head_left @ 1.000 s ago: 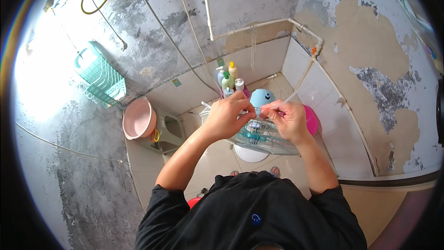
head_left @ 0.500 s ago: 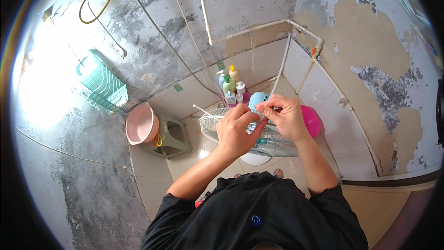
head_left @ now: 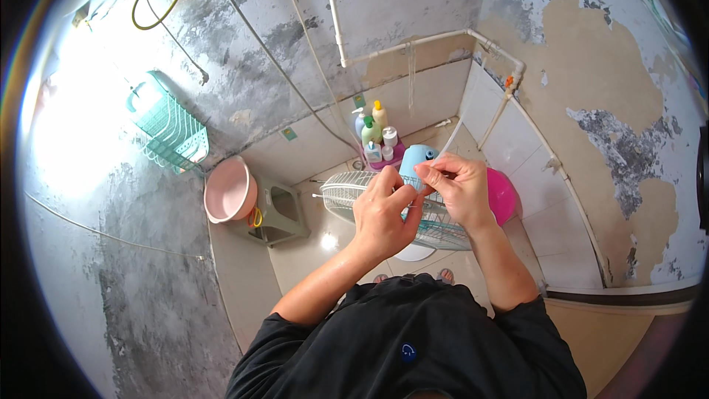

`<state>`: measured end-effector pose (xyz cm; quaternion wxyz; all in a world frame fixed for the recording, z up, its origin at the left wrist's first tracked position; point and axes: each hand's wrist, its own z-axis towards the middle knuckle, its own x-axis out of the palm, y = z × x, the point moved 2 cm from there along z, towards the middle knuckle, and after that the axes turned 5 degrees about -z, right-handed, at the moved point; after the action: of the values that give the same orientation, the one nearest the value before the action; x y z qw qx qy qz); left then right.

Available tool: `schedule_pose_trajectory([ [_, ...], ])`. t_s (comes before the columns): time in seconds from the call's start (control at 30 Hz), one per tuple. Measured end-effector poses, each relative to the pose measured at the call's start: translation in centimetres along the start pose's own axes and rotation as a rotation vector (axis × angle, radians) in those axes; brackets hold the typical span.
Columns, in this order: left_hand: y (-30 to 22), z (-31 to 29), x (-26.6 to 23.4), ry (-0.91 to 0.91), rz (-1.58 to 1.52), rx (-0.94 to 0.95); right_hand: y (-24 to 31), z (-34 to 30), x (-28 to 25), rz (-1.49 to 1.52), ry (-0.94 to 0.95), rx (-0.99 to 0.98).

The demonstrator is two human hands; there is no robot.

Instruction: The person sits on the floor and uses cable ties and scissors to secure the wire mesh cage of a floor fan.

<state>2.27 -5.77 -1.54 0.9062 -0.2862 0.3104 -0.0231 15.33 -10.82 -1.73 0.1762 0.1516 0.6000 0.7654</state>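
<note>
A fan head with a pale wire grille [head_left: 347, 186] and a light-blue motor housing [head_left: 418, 157] stands below my hands, over a white round base [head_left: 415, 253]. My left hand [head_left: 385, 210] is closed in a pinch over the grille. Close on its right, my right hand [head_left: 461, 186] pinches with thumb and forefinger. A thin white strip [head_left: 452, 137] rises from the right fingertips, and a similar white end juts out left of the left hand. Whether these are one piece is hidden by my fingers, and its exact kind is unclear.
Several pump bottles [head_left: 371, 131] stand in a purple tray [head_left: 399, 155] by the tiled wall. To the left, a pink basin [head_left: 230, 191] rests against a grey-green stool [head_left: 277, 214]. A magenta basin [head_left: 502, 196] lies right of the fan. A teal basket [head_left: 168, 124] hangs on the wall.
My hands stay pinched close together, with small finger shifts. The white end on the left has dropped lower, and the strip at the right leans further right. The whole view has shifted slightly.
</note>
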Motion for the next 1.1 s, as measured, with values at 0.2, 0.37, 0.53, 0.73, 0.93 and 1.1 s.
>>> schedule_pose_trajectory([
  [0.2,-0.2,0.2,-0.5,-0.034,-0.044,0.0,0.1,0.7,-0.1,0.061,0.06,0.081],
  [0.37,0.2,0.0,-0.3,-0.067,-0.051,0.01,0.0,0.0,0.3,-0.063,0.002,0.05],
  [0.53,-0.1,-0.3,-0.4,-0.019,-0.066,0.008,0.0,-0.4,0.4,0.014,-0.05,0.1],
  [0.73,-0.5,-0.7,-2.6,0.072,-0.087,-0.1,1.9,-0.2,-0.2,-0.153,0.132,0.206],
  [0.93,2.2,-2.0,-7.9,-0.043,-0.202,-0.208,2.1,-3.2,-1.0,-0.287,-0.162,0.144],
  [1.1,7.8,-6.0,-10.9,-0.126,-0.417,-0.389,0.5,-8.1,0.9,-0.504,-0.53,-0.215],
])
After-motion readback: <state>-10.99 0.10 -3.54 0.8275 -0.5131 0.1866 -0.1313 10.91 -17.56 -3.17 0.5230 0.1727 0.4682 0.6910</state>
